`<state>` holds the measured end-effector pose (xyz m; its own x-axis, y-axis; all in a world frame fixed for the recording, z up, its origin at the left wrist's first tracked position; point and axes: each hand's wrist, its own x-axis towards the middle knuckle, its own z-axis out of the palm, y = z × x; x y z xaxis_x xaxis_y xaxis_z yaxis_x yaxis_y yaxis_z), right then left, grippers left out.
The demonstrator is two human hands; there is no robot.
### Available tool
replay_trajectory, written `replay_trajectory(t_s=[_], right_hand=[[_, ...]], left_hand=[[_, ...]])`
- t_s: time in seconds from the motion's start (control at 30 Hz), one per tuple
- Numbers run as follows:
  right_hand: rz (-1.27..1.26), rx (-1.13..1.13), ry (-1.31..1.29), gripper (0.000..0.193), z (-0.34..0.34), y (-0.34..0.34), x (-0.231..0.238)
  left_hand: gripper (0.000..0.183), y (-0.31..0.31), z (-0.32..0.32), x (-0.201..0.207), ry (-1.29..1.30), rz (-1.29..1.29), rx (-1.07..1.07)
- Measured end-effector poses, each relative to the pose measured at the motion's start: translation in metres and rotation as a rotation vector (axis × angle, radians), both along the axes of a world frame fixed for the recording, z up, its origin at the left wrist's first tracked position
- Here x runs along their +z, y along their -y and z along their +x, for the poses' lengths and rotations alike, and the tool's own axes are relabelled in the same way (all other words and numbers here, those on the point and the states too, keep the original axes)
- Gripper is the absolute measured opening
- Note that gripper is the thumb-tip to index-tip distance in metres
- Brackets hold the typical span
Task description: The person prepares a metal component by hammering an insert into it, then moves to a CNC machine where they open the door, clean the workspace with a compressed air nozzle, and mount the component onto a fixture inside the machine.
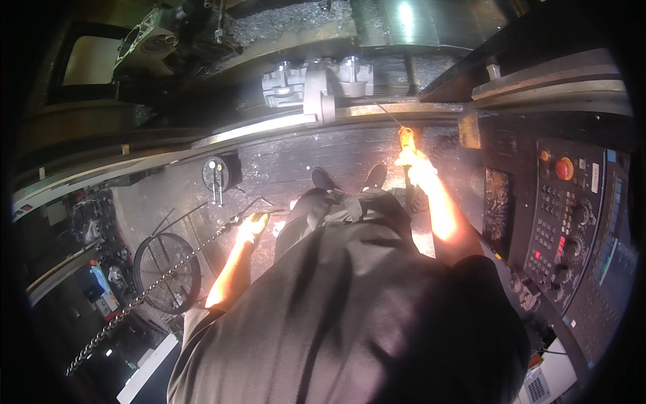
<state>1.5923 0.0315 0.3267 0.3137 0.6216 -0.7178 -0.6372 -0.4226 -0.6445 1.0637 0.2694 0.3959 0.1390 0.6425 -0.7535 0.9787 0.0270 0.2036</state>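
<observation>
My right hand (422,172), reaching forward and brightly lit, is closed around an orange-handled tool (406,138). From the tool a thin rod extends toward a grey metal casting (319,108), which sits on the machine bed ahead. The rod's tip ends close to the casting's right side; contact is unclear. Low at my left, my left hand (252,227) has its fingers closed on the end of a steel chain (145,294). Slim dark hook-like pieces (259,202) stick out beside its fingers. Glare washes out finger detail on both hands.
A control panel (564,222) with a red emergency button (564,169) stands at my right. At the left are a round wire-guarded fan-like frame (167,273) and a black cylinder (230,171). The machine's sill (262,126) crosses ahead; another casting (149,42) is farther left.
</observation>
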Motion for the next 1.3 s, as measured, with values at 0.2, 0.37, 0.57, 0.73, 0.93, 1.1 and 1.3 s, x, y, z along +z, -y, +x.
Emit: replay_trajectory(t_s=[0.2,0.37,0.57,0.73,0.93,1.1,1.3], right_hand=[[-0.074,-0.017,-0.034,0.035,0.02,0.001,-0.017],[-0.082,-0.034,-0.051,0.042,0.053,0.012,-0.006],[-0.205,0.133,-0.104,0.05,0.105,-0.038,-0.012],[-0.156,0.193,-0.123,0.055,0.134,-0.063,-0.006],[-0.176,0.224,0.026,0.056,0.128,-0.07,0.021],[-0.159,0.303,0.299,0.052,0.102,-0.09,0.083],[-0.192,0.454,0.423,0.043,0.088,-0.133,0.11]], left_hand=[[0.05,0.028,-0.041,-0.012,-0.001,0.032,-0.12],[0.051,0.063,-0.04,-0.017,0.008,0.0,-0.155],[0.052,0.068,-0.026,-0.018,0.011,-0.043,-0.084],[0.051,0.058,-0.022,-0.005,0.032,0.083,-0.106],[0.049,0.075,-0.029,0.007,-0.012,0.016,0.015],[0.052,0.088,-0.042,-0.011,-0.027,-0.06,0.059],[0.051,0.067,-0.015,0.002,0.028,0.011,0.043]])
